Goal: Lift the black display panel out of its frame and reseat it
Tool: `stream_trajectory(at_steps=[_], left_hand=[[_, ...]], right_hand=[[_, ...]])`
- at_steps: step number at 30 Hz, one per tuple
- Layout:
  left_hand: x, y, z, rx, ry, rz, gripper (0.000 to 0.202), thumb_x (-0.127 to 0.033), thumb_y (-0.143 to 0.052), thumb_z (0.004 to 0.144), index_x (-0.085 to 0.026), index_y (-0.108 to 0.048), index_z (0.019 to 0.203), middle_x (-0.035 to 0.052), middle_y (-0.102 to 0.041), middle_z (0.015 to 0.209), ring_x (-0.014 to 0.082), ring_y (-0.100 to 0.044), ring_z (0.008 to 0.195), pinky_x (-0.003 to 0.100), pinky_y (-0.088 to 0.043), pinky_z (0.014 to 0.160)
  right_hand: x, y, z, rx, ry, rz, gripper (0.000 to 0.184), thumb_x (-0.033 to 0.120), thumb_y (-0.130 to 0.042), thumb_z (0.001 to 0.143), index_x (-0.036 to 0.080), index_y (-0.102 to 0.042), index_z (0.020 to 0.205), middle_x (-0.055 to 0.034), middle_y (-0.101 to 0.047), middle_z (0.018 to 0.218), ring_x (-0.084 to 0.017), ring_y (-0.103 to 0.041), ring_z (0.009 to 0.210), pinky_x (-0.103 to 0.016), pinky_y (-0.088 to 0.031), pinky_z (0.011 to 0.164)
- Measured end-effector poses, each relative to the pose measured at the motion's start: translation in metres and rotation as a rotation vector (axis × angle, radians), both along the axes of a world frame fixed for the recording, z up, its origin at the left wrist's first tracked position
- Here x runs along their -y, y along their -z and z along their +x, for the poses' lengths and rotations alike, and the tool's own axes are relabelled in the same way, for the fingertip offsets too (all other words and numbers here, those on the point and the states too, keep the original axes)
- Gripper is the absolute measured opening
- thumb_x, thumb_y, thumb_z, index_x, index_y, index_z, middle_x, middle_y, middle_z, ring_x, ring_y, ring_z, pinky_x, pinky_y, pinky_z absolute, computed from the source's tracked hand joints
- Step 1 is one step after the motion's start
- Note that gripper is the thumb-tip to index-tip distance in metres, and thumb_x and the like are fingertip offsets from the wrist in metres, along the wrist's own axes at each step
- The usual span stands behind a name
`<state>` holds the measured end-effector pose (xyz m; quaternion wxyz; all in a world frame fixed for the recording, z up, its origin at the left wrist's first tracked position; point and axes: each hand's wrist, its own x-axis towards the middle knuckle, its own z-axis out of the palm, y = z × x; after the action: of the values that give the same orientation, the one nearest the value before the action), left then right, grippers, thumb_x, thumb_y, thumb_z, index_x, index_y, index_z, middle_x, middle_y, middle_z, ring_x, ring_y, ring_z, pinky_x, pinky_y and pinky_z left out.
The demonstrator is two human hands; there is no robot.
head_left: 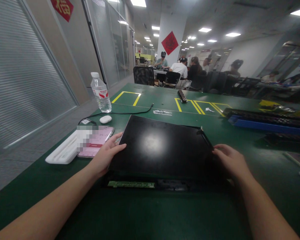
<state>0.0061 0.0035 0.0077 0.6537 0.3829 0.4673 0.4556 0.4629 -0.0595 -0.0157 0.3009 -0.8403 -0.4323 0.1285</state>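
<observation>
A flat black display panel (160, 146) lies on the green table (150, 213) in front of me, with a narrow green circuit strip (131, 184) showing along its near edge. My left hand (106, 155) grips the panel's left edge, thumb on top and fingers wrapped under. My right hand (231, 161) holds the panel's right edge, fingers curled over it. A thin black strip (205, 136) sticks up at the panel's far right corner.
Left of the panel lie a phone (95, 145), a white tray (62, 151), a white earbud case (105, 119), a black cable (120, 113) and a water bottle (101, 93). Blue and black trays (267, 121) sit at right. Several seated people (180, 70) work at far tables.
</observation>
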Motion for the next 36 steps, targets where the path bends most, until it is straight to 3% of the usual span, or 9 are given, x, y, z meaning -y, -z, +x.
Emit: stream_trajectory(at_steps=[3,7,11,14,20,26,31,36], left_hand=[[0.0,-0.001,-0.001,-0.035,0.002,0.007,0.094,-0.027,-0.092,0.066,-0.023,-0.055,0.152,0.0093,-0.087,0.111,0.0341,-0.083,0.099,0.03,-0.065,0.061],[-0.003,0.0,-0.004,-0.108,0.002,0.139,0.074,-0.038,-0.095,0.062,-0.024,-0.073,0.132,0.0091,-0.081,0.13,0.038,-0.074,0.123,0.038,-0.066,0.09],[-0.008,0.008,-0.01,-0.302,-0.048,0.229,0.064,-0.038,-0.095,0.058,-0.025,-0.08,0.119,0.0088,-0.073,0.146,0.0434,-0.059,0.142,0.054,-0.051,0.115],[-0.014,0.018,-0.015,-0.464,-0.091,0.299,0.06,-0.039,-0.091,0.056,-0.024,-0.081,0.113,0.0119,-0.063,0.157,0.0429,-0.047,0.152,0.054,-0.037,0.125],[-0.02,0.035,-0.022,-0.58,-0.043,0.332,0.064,-0.044,-0.085,0.062,-0.022,-0.078,0.121,0.0153,-0.052,0.165,0.0402,-0.043,0.155,0.053,-0.034,0.127],[-0.021,0.041,-0.025,-0.626,0.008,0.323,0.065,-0.044,-0.081,0.07,-0.022,-0.073,0.13,0.0167,-0.038,0.172,0.0367,-0.037,0.159,0.051,-0.031,0.129],[-0.024,0.047,-0.028,-0.674,0.016,0.372,0.058,-0.042,-0.081,0.069,-0.024,-0.075,0.124,0.0138,-0.043,0.168,0.0398,-0.037,0.158,0.055,-0.033,0.128],[-0.026,0.052,-0.03,-0.744,0.027,0.39,0.057,-0.04,-0.079,0.068,-0.019,-0.075,0.121,0.017,-0.041,0.168,0.042,-0.038,0.157,0.054,-0.032,0.128]], right_hand=[[0.0,0.001,0.0,0.007,-0.014,0.017,0.038,0.052,-0.061,0.071,0.027,-0.078,0.095,-0.0063,-0.079,0.086,-0.03,-0.071,0.089,-0.042,-0.048,0.082],[-0.001,0.0,0.0,0.017,0.0,0.017,0.038,0.051,-0.062,0.07,0.027,-0.078,0.095,-0.0062,-0.079,0.084,-0.03,-0.07,0.086,-0.042,-0.048,0.081],[-0.001,-0.001,-0.001,0.003,0.013,0.034,0.036,0.049,-0.062,0.071,0.026,-0.078,0.093,-0.0067,-0.078,0.083,-0.029,-0.069,0.084,-0.041,-0.048,0.079],[-0.001,0.0,-0.001,-0.027,0.03,0.043,0.036,0.049,-0.064,0.071,0.025,-0.078,0.095,-0.0074,-0.079,0.085,-0.03,-0.069,0.085,-0.041,-0.049,0.079],[0.001,0.004,0.002,-0.097,0.043,0.039,0.038,0.048,-0.069,0.071,0.025,-0.079,0.1,-0.0083,-0.08,0.086,-0.03,-0.07,0.082,-0.041,-0.049,0.074],[0.001,0.007,0.008,-0.123,0.039,0.047,0.036,0.047,-0.071,0.072,0.025,-0.08,0.1,-0.0084,-0.08,0.085,-0.029,-0.069,0.078,-0.04,-0.049,0.069],[-0.002,0.008,0.011,-0.1,0.035,0.045,0.034,0.047,-0.071,0.07,0.025,-0.079,0.095,-0.0077,-0.08,0.084,-0.028,-0.068,0.076,-0.04,-0.049,0.07],[-0.001,0.008,0.01,-0.101,0.027,0.07,0.033,0.047,-0.072,0.069,0.024,-0.079,0.091,-0.0075,-0.078,0.081,-0.029,-0.068,0.079,-0.04,-0.049,0.072]])
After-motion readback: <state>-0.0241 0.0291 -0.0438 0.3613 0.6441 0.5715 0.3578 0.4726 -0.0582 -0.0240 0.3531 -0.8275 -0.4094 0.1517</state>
